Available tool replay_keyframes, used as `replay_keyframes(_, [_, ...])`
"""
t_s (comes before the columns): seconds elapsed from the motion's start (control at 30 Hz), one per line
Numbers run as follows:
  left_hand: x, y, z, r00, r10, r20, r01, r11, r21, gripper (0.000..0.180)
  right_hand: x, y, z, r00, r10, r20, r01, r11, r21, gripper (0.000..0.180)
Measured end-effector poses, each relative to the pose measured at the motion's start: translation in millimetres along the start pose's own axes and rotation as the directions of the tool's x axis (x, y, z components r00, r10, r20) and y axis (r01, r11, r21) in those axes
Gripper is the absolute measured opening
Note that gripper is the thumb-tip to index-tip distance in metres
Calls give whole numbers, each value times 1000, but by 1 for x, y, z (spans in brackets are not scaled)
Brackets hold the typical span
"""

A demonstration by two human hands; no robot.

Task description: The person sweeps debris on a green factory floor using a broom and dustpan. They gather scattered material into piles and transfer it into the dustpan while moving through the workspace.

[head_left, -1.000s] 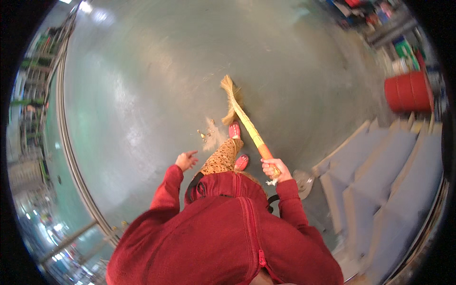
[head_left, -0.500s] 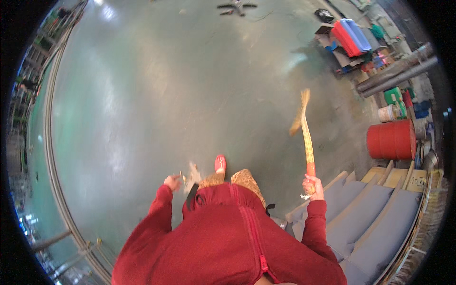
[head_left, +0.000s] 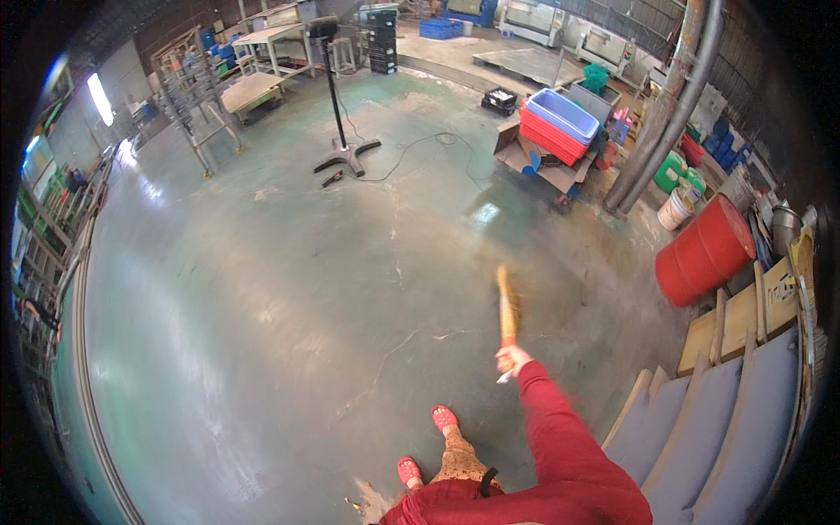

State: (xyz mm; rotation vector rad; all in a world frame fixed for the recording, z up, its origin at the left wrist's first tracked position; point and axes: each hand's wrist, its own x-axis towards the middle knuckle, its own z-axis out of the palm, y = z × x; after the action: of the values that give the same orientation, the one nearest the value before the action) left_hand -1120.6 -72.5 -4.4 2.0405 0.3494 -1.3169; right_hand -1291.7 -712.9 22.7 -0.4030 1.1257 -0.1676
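My right hand (head_left: pixel 513 360) is closed round the short handle of a straw broom (head_left: pixel 507 319), with a red band just above the fingers. The broom points away from me over the grey-green floor (head_left: pixel 306 297); its far end is blurred, and I cannot tell whether it touches the floor. My right arm, in a dark red sleeve, is stretched forward. Outside the picture is my left hand. Below show my feet in red clogs (head_left: pixel 444 417) and a pale patch of debris (head_left: pixel 372 500) beside them.
At right stand grey panels (head_left: pixel 691 429) with wooden strips, a red drum (head_left: pixel 705 251) and a thick pipe (head_left: pixel 669 114). Stacked red and blue tubs (head_left: pixel 560 122) sit further off. A black fan-like stand (head_left: pixel 337 105) trails a cable on the floor. A rail (head_left: pixel 80 350) runs along the left.
My view has tilted up and shows more of the room ahead. The right arm has reached forward and inward with the broom. My left hand has gone out of the picture.
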Motion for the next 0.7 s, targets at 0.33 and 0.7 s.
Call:
replay_keyframes(0.33, [-91,101,76,909,401,-112,-333,863,380,38,-22,118,64,984,173,-34,-118,502,-857,14])
replay_keyframes(0.7, [-59,160,110,999,39,-9,-37,987,157,48,-71,-21,142,683,712,164,-414,562,-717,15])
